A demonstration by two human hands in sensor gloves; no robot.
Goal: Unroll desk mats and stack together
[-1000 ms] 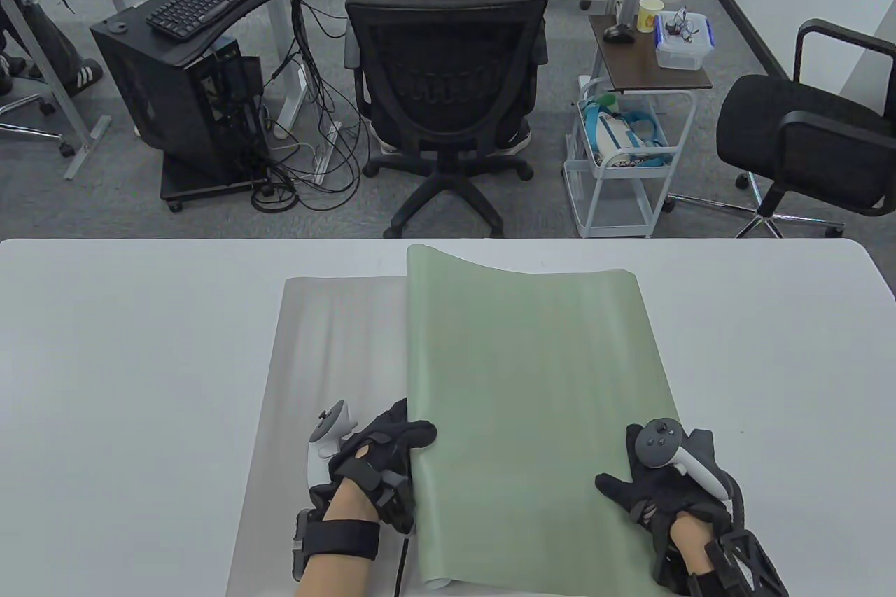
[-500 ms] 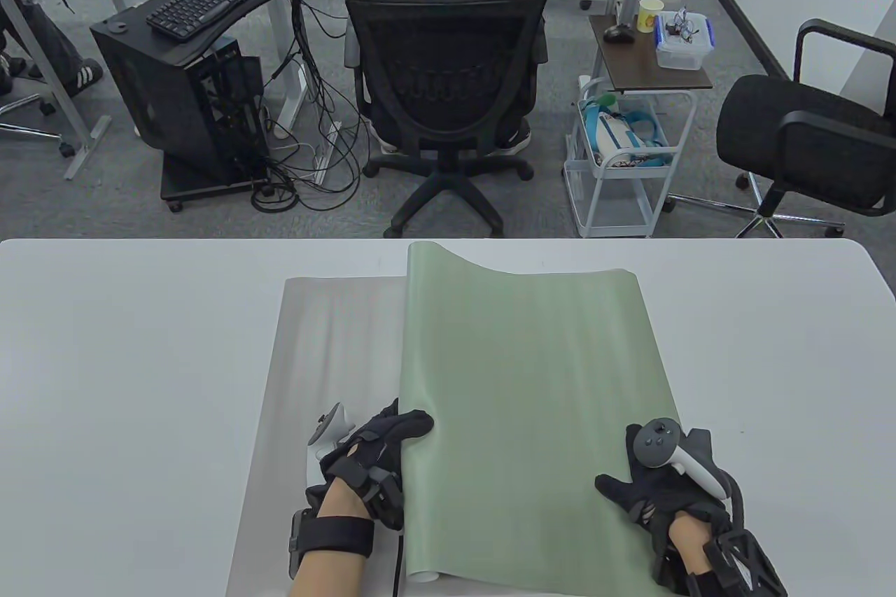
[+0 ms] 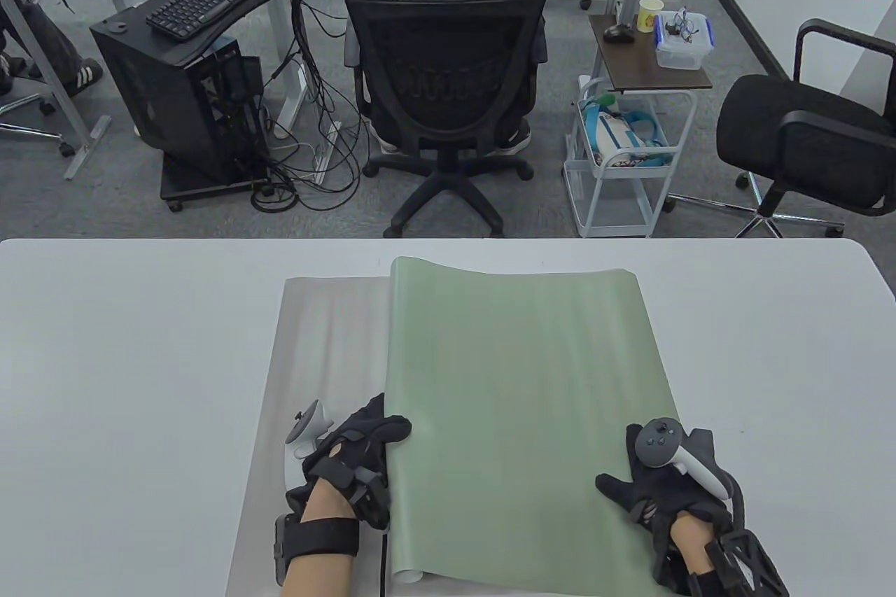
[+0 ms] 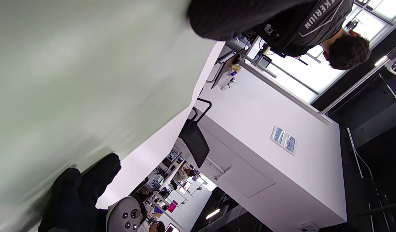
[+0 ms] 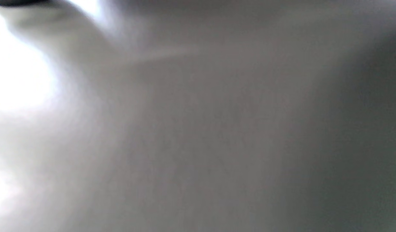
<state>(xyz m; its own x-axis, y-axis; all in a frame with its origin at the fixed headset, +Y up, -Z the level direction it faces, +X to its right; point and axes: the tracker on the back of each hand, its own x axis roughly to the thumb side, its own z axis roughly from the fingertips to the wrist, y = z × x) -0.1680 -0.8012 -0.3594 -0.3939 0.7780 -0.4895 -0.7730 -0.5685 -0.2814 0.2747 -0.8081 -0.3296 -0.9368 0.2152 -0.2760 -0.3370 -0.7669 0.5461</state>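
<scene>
A green desk mat (image 3: 525,401) lies unrolled on top of a grey desk mat (image 3: 322,345) in the middle of the white table (image 3: 105,380). The grey mat shows only as a strip on the left. The green mat's left edge is still curled up. My left hand (image 3: 374,432) holds that curled edge near its front end, thumb on top. My right hand (image 3: 630,485) rests flat on the green mat's front right corner. In the left wrist view the green mat (image 4: 72,80) fills the left side, and my right hand (image 4: 82,193) shows at the bottom. The right wrist view is a blurred close surface.
Bare white table lies on both sides of the mats. Beyond the far edge a person sits in a black office chair (image 3: 448,86), with a white cart (image 3: 623,156) and another black chair (image 3: 805,128) to the right.
My left hand has moved left with the green mat's curled edge, uncovering more green and narrowing the grey strip. The far left corner has flattened. The right hand has not moved.
</scene>
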